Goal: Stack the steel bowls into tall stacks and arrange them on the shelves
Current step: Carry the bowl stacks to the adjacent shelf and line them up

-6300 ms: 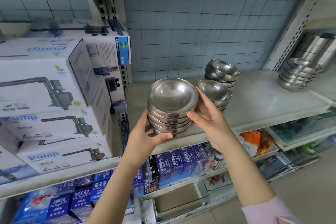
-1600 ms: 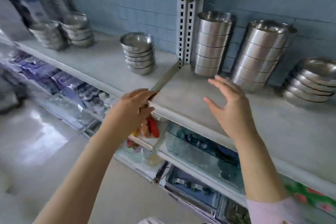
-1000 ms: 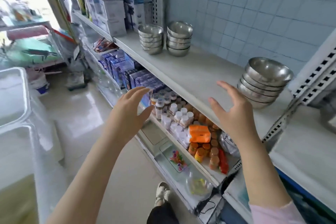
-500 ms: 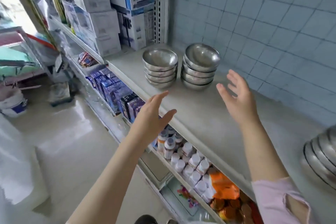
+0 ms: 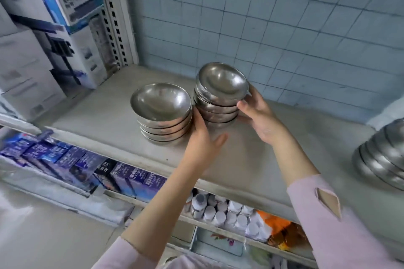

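Fingers and thumb of R. hand [image 5: 262,120] curl round far side of right stack [image 5: 220,94] of steel bowls. L. hand [image 5: 201,142]: fingers straight, in gap betw. it and left stack [image 5: 161,111], thumb spread. Both stacks stand on shelf [image 5: 105,116], nr. boxes [image 5: 72,28].

Soft, diffuse light; dull highlights inside the steel bowls [image 5: 161,100] (floor [image 5: 32,225] glares palest, lower left). Boxes [image 5: 43,39] at left blurred; tile lines [image 5: 284,28] bow towards the edges.
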The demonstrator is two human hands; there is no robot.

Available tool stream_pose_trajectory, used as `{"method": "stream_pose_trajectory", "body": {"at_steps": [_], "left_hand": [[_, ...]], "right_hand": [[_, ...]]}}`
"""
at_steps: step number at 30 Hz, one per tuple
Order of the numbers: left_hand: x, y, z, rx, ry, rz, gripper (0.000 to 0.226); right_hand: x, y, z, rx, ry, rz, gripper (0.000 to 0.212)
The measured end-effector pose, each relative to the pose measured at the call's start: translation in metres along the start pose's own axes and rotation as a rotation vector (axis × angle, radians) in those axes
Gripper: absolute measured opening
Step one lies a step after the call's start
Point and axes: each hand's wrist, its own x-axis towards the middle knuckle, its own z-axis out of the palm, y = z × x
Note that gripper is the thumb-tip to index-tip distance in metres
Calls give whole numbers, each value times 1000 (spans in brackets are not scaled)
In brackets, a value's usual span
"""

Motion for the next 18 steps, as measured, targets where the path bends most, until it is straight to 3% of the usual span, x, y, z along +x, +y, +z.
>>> {"method": "stream_pose_trajectory", "body": {"at_steps": [8,11,15,18], "left_hand": [[-27,6,-12,-191,-206,112,103],[-38,5,-17,-217,-231,134,103],[-32,4,-20,-227,-265,130,85],[-27,3,-22,-257,-296,134,95]], "right_hand": [[-67,-1,-3,-78,288,-37,71],[-93,-1,1,-95,311,-40,70],[-113,-4,8,-137,401,-31,80],[-119,-7,10,-151,439,-21,77]]}}
